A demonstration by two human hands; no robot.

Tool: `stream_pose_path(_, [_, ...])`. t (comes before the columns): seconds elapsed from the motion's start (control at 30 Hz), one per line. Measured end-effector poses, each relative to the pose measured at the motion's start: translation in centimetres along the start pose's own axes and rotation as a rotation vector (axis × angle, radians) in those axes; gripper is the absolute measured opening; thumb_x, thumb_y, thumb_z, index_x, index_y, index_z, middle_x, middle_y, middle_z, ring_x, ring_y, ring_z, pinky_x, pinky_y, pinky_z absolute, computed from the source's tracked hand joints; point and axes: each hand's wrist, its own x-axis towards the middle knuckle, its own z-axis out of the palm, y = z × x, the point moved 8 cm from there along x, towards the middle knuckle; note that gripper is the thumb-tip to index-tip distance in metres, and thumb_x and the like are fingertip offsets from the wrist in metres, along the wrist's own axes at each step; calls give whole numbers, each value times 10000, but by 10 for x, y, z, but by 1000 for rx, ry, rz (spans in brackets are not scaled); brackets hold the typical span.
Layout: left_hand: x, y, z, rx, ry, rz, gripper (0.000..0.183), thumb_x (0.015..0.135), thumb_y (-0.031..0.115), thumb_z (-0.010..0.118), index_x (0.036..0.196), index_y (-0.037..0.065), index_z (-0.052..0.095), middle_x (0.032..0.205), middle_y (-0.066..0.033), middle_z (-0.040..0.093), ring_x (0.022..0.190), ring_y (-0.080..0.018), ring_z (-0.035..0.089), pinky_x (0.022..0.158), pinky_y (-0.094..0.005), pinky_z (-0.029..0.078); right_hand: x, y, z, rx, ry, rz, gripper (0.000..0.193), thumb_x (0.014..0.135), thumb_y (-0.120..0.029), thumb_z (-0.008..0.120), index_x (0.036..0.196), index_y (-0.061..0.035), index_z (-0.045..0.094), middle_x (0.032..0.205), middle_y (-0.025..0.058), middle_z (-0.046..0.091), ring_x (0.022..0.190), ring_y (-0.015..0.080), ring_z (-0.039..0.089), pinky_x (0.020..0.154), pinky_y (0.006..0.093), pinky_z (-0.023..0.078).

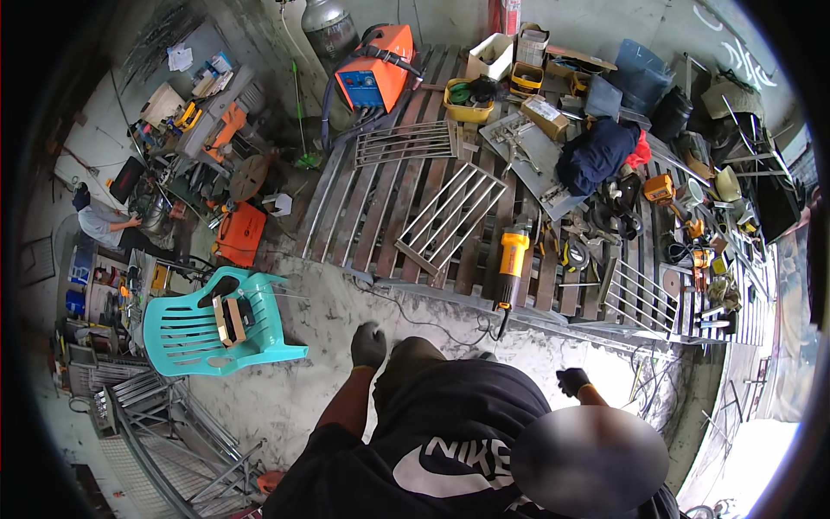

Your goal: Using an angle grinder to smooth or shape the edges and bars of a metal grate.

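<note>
My left hand [369, 344], in a dark glove, hangs beside my left leg with its fingers curled into a fist; nothing shows in it. On the other side, my right hand [572, 381] is also gloved and held away from my body, its fingers slightly apart and no object in them. Both hands are clear of the slatted metal workbench [347, 208] ahead. Near the bench's front edge lies a yellow-and-black corded power tool [512, 264], like an angle grinder. Barred metal frames, one in the middle [451, 218] and another behind it [406, 145], rest on the slats.
A turquoise plastic chair [216, 333] holding an open box [229, 322] stands left. An orange welding machine [376, 73] sits at the bench's far left. Tools and a dark blue cloth [596, 156] crowd its right side. Cable crosses the floor. Another person [108, 223] works far left.
</note>
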Motion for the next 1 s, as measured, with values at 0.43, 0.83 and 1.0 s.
stream_pose_path(0.43, [273,171,45,-193,-156,396,1025,920,425,948,1727,-15,496,1666,-328,608,1544,-520,588,1338,-579,461,-43,-100,81,317,53,16,526,1145,-520,739,945,-43,836,768,99,795,581,229,706,580,403,570])
stream_pose_path(0.83, [317,202,128,-79,-744,97,1435,731,566,1065,1782,-99,349,1689,-382,608,1550,-492,644,1310,-491,529,-157,-125,228,915,158,331,310,1118,-321,820,1116,-12,803,957,130,816,675,238,717,566,404,560])
stream_pose_path(1.0, [291,180,138,-548,-1292,-69,440,1046,295,876,1298,-56,796,991,-120,756,750,-219,701,669,-409,599,-185,-148,259,993,272,261,354,1119,-362,835,1137,-8,810,948,83,804,709,171,697,592,362,540])
